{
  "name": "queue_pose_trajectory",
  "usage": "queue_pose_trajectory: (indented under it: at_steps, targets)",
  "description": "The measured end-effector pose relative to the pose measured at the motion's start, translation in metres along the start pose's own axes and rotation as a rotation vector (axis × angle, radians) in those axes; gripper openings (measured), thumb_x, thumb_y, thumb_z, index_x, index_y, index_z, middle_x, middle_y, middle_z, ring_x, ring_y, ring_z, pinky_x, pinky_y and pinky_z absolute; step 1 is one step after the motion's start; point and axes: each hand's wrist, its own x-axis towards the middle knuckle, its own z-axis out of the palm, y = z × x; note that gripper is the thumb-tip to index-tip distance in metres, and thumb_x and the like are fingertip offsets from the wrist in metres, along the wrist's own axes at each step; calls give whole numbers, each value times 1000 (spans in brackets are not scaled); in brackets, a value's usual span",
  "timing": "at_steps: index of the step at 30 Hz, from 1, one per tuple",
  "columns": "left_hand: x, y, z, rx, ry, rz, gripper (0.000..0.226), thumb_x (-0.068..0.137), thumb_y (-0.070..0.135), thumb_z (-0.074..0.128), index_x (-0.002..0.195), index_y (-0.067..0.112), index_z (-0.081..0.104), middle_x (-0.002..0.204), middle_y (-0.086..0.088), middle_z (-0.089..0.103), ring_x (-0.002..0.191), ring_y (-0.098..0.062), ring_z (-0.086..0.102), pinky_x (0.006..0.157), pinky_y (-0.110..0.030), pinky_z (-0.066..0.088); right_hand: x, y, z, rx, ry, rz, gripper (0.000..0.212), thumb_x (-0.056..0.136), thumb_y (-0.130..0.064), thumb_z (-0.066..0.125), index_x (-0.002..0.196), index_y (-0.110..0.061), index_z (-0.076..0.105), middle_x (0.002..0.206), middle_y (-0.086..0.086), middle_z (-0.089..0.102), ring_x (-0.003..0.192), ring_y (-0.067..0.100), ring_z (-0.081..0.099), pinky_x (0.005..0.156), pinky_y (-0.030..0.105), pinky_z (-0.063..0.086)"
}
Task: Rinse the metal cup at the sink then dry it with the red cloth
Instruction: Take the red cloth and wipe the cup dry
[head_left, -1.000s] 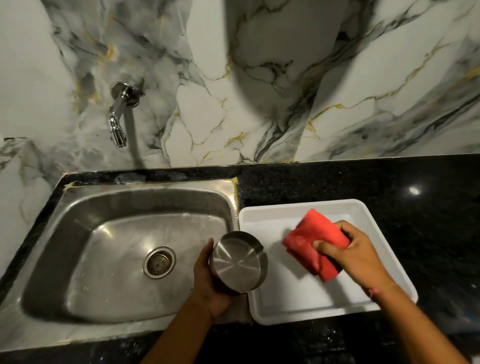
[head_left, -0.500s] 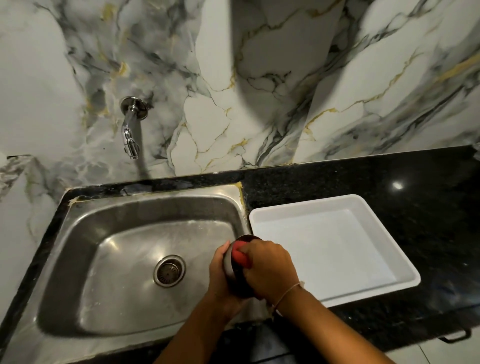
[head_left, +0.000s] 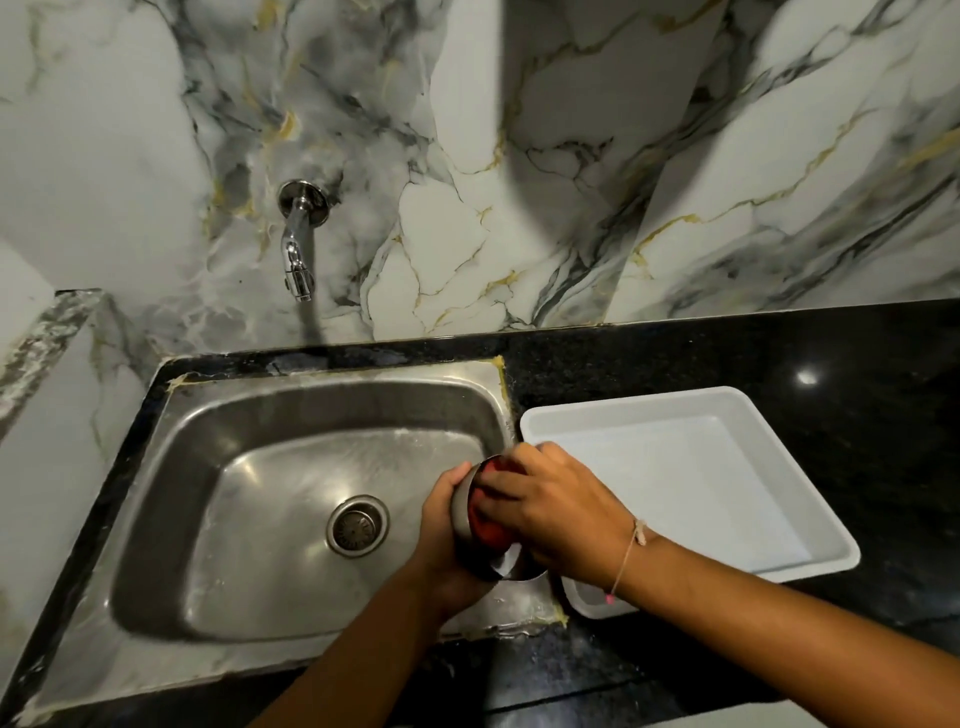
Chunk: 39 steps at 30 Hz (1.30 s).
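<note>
A marble-patterned wall backs a black worktop (head_left: 779, 353) with a steel sink (head_left: 291, 410) and a white tray (head_left: 644, 410). Over the sink's right edge, the left hand (head_left: 441, 535) cups the metal cup (head_left: 465, 512) from outside, its grip wrapped around the wall. The right hand (head_left: 550, 509), fingers curled, presses the red cloth (head_left: 480, 522) into the cup's mouth. Judged best: turn the cup against the cloth, reaching base and rim.

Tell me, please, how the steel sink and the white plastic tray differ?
The steel sink is shiny grey metal set into the black counter; the white plastic tray is matte and sits on top. The sink has a round drain; the tray's floor is plain. Both are rectangular basins with nothing lying in them.
</note>
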Motion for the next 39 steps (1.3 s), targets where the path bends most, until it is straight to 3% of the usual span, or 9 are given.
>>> queue_pose_trajectory:
  at_steps: [5, 8, 11, 13, 15, 19, 23, 28, 39]
  targets:
    - [3, -4, 4, 23, -95, 24, 65, 86, 51, 49, 141, 15, 54, 136, -16, 57, 131, -33, 48, 121, -50, 21, 11, -8, 11, -104, 17, 56, 29, 86, -15, 52, 109, -17, 70, 109, 1, 72, 112, 29, 62, 78, 39, 59]
    - [6, 10, 4, 65, -101, 53, 65, 85, 56, 47, 131, 13, 64, 130, -16, 65, 121, -32, 62, 104, -50, 47, 3, -10, 11, -159, 59, 135, 32, 85, -30, 48, 104, -18, 72, 100, -1, 74, 98, 29, 65, 81, 38, 56]
    - [9, 17, 6, 143, -57, 80, 69, 86, 56, 44, 130, 5, 63, 124, -19, 70, 115, -34, 66, 97, -48, 53, -6, -8, 10, -157, -25, 219, 16, 72, -22, 73, 88, -25, 74, 84, -6, 74, 82, 22, 63, 67, 31, 50]
    - [14, 13, 4, 180, 7, 79, 69, 85, 54, 49, 126, 1, 63, 124, -22, 67, 117, -36, 63, 102, -47, 49, -11, -8, 10, 38, -152, 308, 29, 64, -16, 71, 91, -26, 74, 85, 1, 71, 83, 26, 64, 63, 29, 47]
    - [19, 6, 0, 214, 63, 111, 59, 79, 54, 55, 108, 4, 70, 99, -17, 74, 93, -31, 71, 79, -40, 58, -11, -6, 6, 254, -199, 434, 29, 69, -25, 64, 95, -30, 75, 82, 5, 72, 79, 28, 65, 60, 27, 40]
    - [24, -5, -5, 178, 43, 78, 67, 82, 59, 50, 103, 0, 73, 91, -22, 73, 88, -34, 71, 79, -40, 59, -11, -4, 5, 1024, -101, 798, 13, 74, -24, 74, 61, -21, 74, 57, 3, 70, 55, 22, 65, 57, 21, 46]
    - [25, -5, 2, 164, -21, 69, 72, 80, 61, 50, 115, 2, 71, 103, -23, 73, 93, -34, 71, 80, -43, 59, -16, 4, 3, 1485, 100, 1112, 26, 74, -10, 81, 88, 10, 72, 75, 20, 69, 69, 30, 61, 58, 31, 49]
    - [30, -11, 6, 130, -41, 114, 65, 80, 60, 49, 104, 5, 76, 91, -20, 75, 85, -31, 72, 74, -42, 59, -18, 8, -4, 452, 185, 774, 22, 72, -27, 61, 89, -30, 75, 73, 3, 76, 72, 28, 68, 60, 33, 52]
    - [21, 2, 3, 31, -5, 100, 65, 79, 61, 53, 101, 4, 76, 99, -20, 75, 91, -33, 72, 82, -46, 57, -24, 14, 4, 407, -70, 160, 42, 79, -16, 76, 116, -37, 71, 123, -9, 73, 117, 19, 65, 91, 34, 57]
